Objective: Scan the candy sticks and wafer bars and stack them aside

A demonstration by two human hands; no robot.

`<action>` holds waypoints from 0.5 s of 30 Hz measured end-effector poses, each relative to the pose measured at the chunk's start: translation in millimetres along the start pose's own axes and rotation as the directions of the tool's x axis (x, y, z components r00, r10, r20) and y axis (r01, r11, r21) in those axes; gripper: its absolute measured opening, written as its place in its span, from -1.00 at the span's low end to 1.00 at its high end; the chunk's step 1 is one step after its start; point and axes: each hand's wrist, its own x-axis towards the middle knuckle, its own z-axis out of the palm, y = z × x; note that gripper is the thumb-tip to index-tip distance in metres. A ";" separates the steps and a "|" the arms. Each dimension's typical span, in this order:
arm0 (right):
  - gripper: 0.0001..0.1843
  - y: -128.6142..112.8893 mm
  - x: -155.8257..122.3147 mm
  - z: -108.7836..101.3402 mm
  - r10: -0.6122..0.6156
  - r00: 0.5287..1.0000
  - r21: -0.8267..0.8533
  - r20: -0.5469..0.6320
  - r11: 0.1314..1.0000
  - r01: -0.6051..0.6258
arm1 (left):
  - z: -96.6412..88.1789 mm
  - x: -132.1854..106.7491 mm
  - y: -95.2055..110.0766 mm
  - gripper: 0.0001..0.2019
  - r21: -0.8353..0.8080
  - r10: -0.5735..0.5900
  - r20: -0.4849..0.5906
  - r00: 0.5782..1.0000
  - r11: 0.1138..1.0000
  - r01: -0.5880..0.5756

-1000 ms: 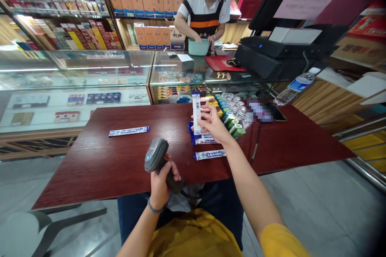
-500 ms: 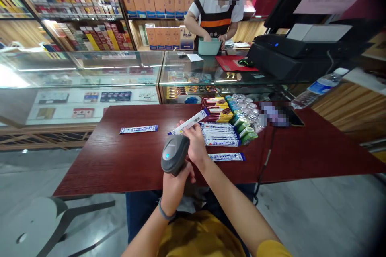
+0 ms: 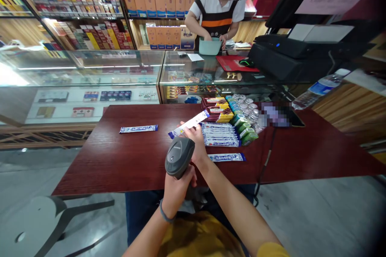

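Observation:
My left hand (image 3: pixel 176 188) is closed round the handle of a grey barcode scanner (image 3: pixel 179 157), its head raised above the near edge of the dark red table (image 3: pixel 120 160). My right hand (image 3: pixel 197 142) pinches a long blue-and-white candy stick (image 3: pixel 189 124), tilted up to the right just beyond the scanner's head. A row of the same sticks (image 3: pixel 220 134) lies right of that hand. One stick (image 3: pixel 226 157) lies alone nearer me, and another (image 3: pixel 138 129) lies apart at the left.
Red-and-yellow bars (image 3: pixel 217 113), green tubes (image 3: pixel 245 130) and round silver lids (image 3: pixel 246 106) crowd the table's far right, with a phone (image 3: pixel 276 116) and a black cable (image 3: pixel 267 158). Behind stands a glass counter (image 3: pixel 120 72); a person (image 3: pixel 218 6) there handles a teal tub (image 3: pixel 210 46).
Since a second ago my right hand brought the stick from upright over the pile down and left in front of the scanner, which my left hand raised and edged right.

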 end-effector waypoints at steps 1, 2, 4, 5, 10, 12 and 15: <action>-0.52 0.7 0.3 -0.7 -0.003 1.000 0.012 0.005 1.000 0.003 | -1.3 0.3 -0.2 -0.62 -0.010 -0.002 -0.001 1.000 1.000 0.002; -0.52 1.2 0.6 -1.3 -0.007 1.000 0.023 0.011 1.000 0.007 | -2.8 0.7 -0.4 -0.62 -0.022 -0.002 -0.003 1.000 1.000 0.002; -0.52 1.5 1.2 -2.0 -0.016 1.000 0.035 0.018 0.999 0.016 | -5.9 1.2 -0.8 -0.63 -0.051 -0.001 0.001 1.000 0.999 0.001; -0.51 1.3 1.5 -2.0 -0.019 1.000 0.036 0.018 0.999 0.019 | -7.3 1.3 -1.1 -0.63 -0.066 -0.002 0.003 1.000 0.998 0.002; -0.49 -1.6 2.0 -0.3 -0.018 1.000 0.001 -0.012 1.000 0.018 | -14.3 0.9 -4.8 -0.60 -0.135 0.006 -0.038 0.999 0.991 -0.011; -0.53 -4.1 1.6 0.4 -0.038 0.998 -0.054 -0.040 0.998 0.036 | -18.5 0.8 -7.4 -0.61 -0.165 0.014 -0.080 0.997 0.986 -0.027; -0.62 -10.9 2.4 2.3 -0.096 0.994 -0.166 -0.047 0.982 0.087 | -27.4 0.6 -12.2 -0.63 -0.201 0.028 -0.155 0.988 0.978 -0.059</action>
